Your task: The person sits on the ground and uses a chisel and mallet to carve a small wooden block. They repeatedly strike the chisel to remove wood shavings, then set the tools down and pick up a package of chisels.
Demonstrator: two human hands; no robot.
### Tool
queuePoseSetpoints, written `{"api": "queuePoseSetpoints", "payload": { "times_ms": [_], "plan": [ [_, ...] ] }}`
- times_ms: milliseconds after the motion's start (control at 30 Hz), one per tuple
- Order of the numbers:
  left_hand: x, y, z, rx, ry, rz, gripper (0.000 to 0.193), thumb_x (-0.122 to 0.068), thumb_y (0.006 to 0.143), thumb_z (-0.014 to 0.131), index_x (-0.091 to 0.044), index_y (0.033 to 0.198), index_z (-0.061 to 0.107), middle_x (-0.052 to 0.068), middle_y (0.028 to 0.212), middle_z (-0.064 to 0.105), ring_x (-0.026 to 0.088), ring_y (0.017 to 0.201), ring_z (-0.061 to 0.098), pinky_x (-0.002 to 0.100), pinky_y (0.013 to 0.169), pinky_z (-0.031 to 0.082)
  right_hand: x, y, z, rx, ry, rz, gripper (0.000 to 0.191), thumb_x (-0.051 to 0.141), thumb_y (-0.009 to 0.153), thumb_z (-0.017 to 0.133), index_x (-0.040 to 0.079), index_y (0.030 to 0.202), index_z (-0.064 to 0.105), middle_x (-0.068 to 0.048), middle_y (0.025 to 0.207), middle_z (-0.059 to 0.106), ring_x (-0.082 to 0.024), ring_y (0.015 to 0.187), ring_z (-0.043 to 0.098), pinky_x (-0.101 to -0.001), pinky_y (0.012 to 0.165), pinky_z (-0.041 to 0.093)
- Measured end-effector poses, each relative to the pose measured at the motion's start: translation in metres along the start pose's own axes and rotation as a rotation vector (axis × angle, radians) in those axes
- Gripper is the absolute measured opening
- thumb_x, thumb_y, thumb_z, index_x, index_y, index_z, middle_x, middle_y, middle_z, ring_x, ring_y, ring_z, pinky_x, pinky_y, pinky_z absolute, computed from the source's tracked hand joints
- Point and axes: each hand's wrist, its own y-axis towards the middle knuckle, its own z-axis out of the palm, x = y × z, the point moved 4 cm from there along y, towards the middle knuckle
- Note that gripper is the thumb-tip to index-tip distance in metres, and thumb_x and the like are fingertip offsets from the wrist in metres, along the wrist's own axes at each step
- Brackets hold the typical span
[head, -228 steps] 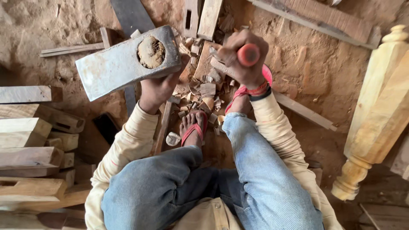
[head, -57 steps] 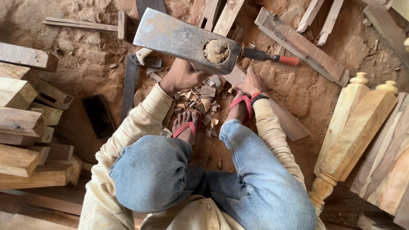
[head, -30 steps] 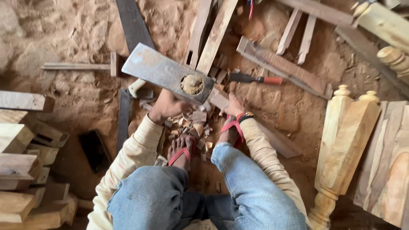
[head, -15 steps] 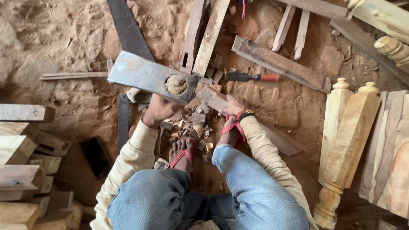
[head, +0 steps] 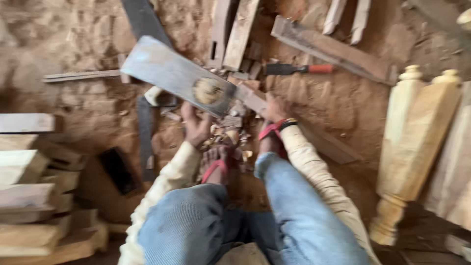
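I sit on the ground with a long grey-faced wooden block [head: 171,73] raised before me; a round pale stub shows on it near the end closest to me. My left hand [head: 195,126] grips the block from below. My right hand [head: 274,107] lies on the end of a brown wood strip [head: 321,142] just right of the block; blur hides its grip. A chisel [head: 299,69] with a red handle lies on the dirt beyond my right hand, untouched. Wood chips [head: 230,135] are heaped between my hands, by my feet in red sandals.
Cut pale blocks [head: 29,196] are stacked at the left. Two turned pale wooden posts [head: 417,142] lie at the right. Planks and strips [head: 328,49] are scattered across the far dirt. A dark flat bar [head: 145,132] lies left of my left hand.
The red-handled chisel that my right hand held earlier now lies on the ground. The block has come lower and tilted, with my left hand still under it. The view has shifted.
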Motion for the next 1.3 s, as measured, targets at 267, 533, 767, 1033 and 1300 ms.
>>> {"api": "queuePoseSetpoints", "payload": {
  "times_ms": [267,533,767,1033,1300],
  "plan": [
    [-0.029,0.015,0.011,-0.029,0.276,-0.066,0.020,-0.007,0.077,0.066,-0.006,0.097,0.066,0.012,0.080,0.065,0.023,0.074,0.067,0.037,0.071,0.054,0.017,0.011,-0.019,0.058,-0.076,-0.014,0.087,0.033,0.058,0.098,0.006,0.127,0.052,-0.024,0.114,0.070,-0.044,0.108,0.066,-0.0538,0.094,0.051],
    [-0.052,0.028,0.016,0.097,0.227,-0.016,0.017,-0.012,0.073,0.070,-0.006,0.085,0.059,0.012,0.075,0.064,0.024,0.070,0.065,0.037,0.069,0.053,0.035,0.003,-0.061,0.048,-0.016,-0.247,0.100,0.040,0.048,0.098,0.011,0.134,0.056,-0.020,0.124,0.070,-0.038,0.117,0.066,-0.0484,0.098,0.052],
    [-0.060,0.036,0.024,0.182,0.277,-0.072,0.018,-0.022,0.080,0.071,-0.009,0.083,0.058,0.009,0.075,0.068,0.022,0.066,0.069,0.037,0.067,0.056,0.046,-0.027,-0.068,0.332,0.247,0.405,0.091,0.064,0.059,0.091,0.005,0.125,0.071,-0.018,0.129,0.073,-0.030,0.115,0.073,-0.0436,0.092,0.062],
    [-0.072,0.027,0.011,0.154,0.300,0.086,0.019,-0.021,0.077,0.072,-0.010,0.088,0.061,0.013,0.077,0.068,0.032,0.071,0.069,0.042,0.066,0.055,0.068,-0.067,-0.075,0.332,-0.118,0.058,0.079,0.066,0.073,0.075,0.009,0.127,0.070,-0.021,0.123,0.075,-0.037,0.112,0.073,-0.0471,0.097,0.056],
    [-0.060,0.020,0.004,0.135,0.271,0.072,0.037,-0.013,0.071,0.066,-0.003,0.107,0.067,0.023,0.088,0.071,0.042,0.081,0.071,0.047,0.076,0.056,0.053,-0.086,-0.032,-0.020,-0.045,0.002,0.070,0.049,0.078,0.073,0.008,0.133,0.057,-0.023,0.118,0.072,-0.040,0.106,0.072,-0.0519,0.090,0.057]
  ]
}}
